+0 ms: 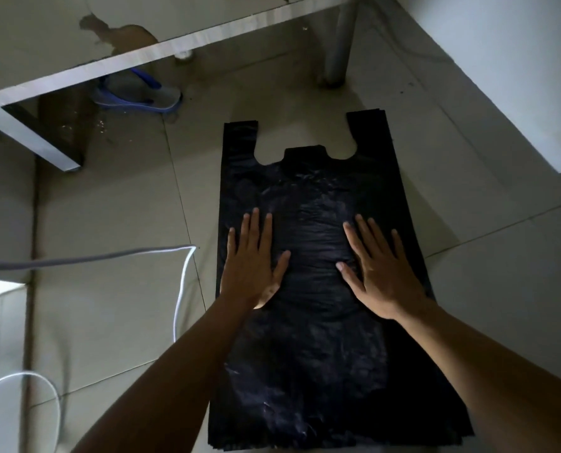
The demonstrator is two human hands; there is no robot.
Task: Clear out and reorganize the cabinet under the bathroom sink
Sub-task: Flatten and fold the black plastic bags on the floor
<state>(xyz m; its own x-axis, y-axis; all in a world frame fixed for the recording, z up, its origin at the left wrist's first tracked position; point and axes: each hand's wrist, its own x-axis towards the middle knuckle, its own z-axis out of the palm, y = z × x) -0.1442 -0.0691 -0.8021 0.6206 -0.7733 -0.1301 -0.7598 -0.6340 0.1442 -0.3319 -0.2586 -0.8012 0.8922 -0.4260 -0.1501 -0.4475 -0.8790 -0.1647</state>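
Two bare forearms reach in from the bottom edge, one on each side, over a black plastic bag [312, 371] that lies spread flat on the tiled floor [115, 191]. Its closed bottom end points toward the person, and layered edges there hint at more than one sheet, though the count cannot be told. The left hand [253, 266] and the right hand [379, 273] both rest palm down on the middle of the bag, fingers straight and slightly spread, grasping nothing; the two thumbs point toward each other with a strip of crinkled plastic between them. Left of the bag, one white cable [181, 289] loops across the tiles. Farther off, the bag ends in two handle loops, one at the left [240, 138] and one at the right [367, 129], with a small tab between them. Beyond these, one blue-and-grey slipper [142, 93] lies partly under a metal rail [174, 47], and one round metal leg [341, 40] stands on the floor to the right of it. A brown stain [122, 32] marks the surface behind the rail.
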